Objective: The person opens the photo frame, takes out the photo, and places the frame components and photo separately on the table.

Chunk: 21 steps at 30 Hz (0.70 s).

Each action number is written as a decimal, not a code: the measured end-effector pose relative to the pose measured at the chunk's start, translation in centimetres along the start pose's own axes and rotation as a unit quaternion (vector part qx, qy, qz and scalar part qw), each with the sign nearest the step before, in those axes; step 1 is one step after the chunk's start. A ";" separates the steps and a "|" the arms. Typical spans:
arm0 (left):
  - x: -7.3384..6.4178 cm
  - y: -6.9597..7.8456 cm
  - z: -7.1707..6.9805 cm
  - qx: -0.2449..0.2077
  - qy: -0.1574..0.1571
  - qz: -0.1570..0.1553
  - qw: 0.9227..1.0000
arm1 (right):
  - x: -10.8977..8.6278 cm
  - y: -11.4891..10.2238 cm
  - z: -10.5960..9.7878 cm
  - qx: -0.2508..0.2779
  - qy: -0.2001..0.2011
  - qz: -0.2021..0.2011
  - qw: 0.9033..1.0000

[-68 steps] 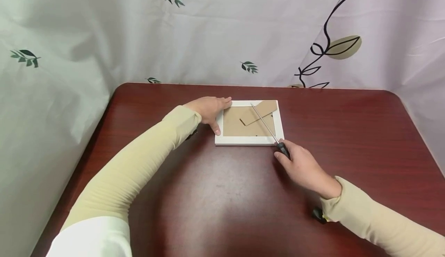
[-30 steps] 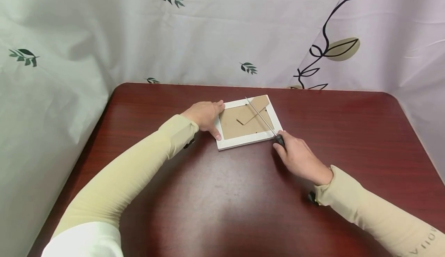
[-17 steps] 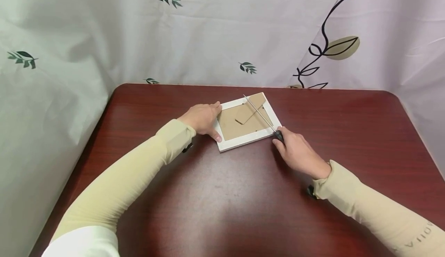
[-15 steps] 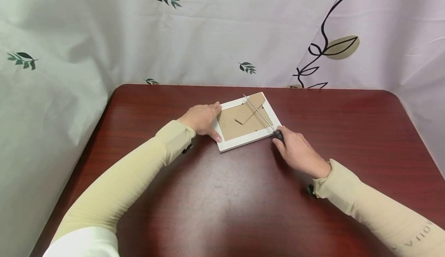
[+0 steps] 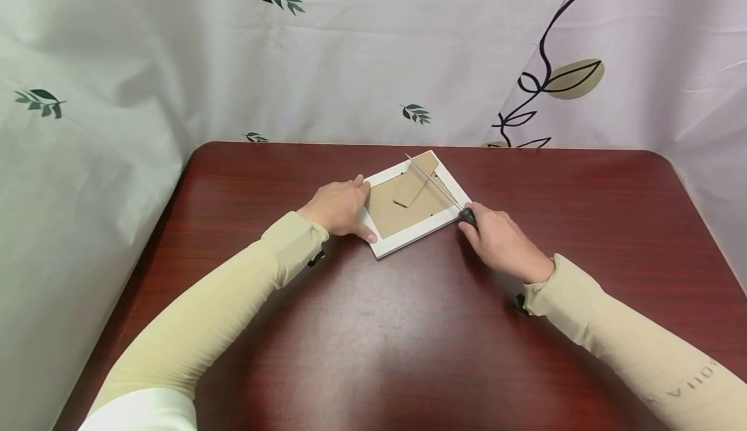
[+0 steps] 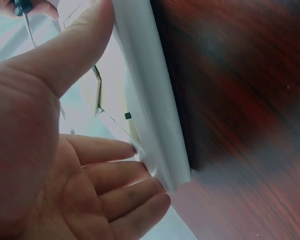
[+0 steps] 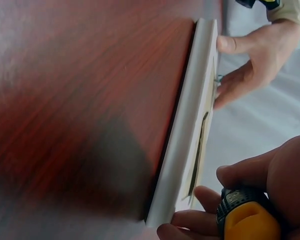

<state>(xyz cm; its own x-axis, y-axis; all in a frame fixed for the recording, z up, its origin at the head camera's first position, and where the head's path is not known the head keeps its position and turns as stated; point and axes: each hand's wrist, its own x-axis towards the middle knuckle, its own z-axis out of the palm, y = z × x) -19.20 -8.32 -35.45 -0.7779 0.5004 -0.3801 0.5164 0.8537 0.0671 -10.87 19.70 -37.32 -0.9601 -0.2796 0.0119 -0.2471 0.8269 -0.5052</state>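
Right hand (image 5: pixel 504 243) first: the grip is closed around the handle of a screwdriver (image 5: pixel 468 217), fingers and thumb curled on it. Black at the front, and the right wrist view shows there's yellow on the handle too. The metal shaft runs diagonally across the back of a white picture frame (image 5: pixel 415 229), with the tip poking out just past the far border. Can't tell if the shaft actually touches anything under it. The fingertips on that side are right up by the frame's near right corner.

Left hand (image 5: pixel 338 209) is at the other end, grip spread wide, thumb on the border near the close left corner and the other fingers fairly straight against the left edge. So it's braced on the frame, not wrapped around it.

The frame itself sits back side up between the two hands, turned at an angle so the right end is farther away. Inside the border is a tan backing board (image 5: pixel 388 217) with a few little black tabs (image 6: pixel 128 116) around the edge, and a tan stand flap (image 5: pixel 415 188) that reaches over the far corner.

All of that's on a shiny reddish-brown tabletop (image 5: pixel 373 340), toward the back edge, with a pale leaf-print curtain (image 5: pixel 350 55) behind.
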 end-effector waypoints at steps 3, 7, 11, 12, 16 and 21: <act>-0.3 0.2 0.2 0.008 0.011 -0.006 1.000 | 0.3 0.1 -0.1 -0.003 -0.004 0.003 1.000; -0.6 0.7 0.5 0.021 0.024 -0.016 0.999 | 0.6 0.2 -0.2 -0.006 -0.002 0.002 1.000; -1.0 1.3 0.7 0.034 0.028 -0.028 0.999 | 1.0 0.5 -0.2 -0.013 0.004 -0.005 1.000; -1.1 1.4 0.7 0.034 0.029 -0.031 0.999 | 1.1 0.5 -0.2 -0.015 0.004 -0.005 1.000; -1.4 2.0 1.0 0.038 0.039 -0.038 0.998 | 1.5 0.6 -0.3 -0.023 -0.003 0.000 1.000; -1.6 2.5 1.4 0.050 0.052 -0.044 0.996 | 2.0 0.7 -0.4 -0.033 -0.003 0.001 0.999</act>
<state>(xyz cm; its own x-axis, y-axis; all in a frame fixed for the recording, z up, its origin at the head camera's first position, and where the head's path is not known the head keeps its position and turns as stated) -16.18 -7.20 -35.94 -0.8521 0.4404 -0.2829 0.4730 0.8793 -0.0559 -13.00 19.95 -37.35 -0.9598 -0.2805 0.0051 -0.2532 0.8582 -0.4466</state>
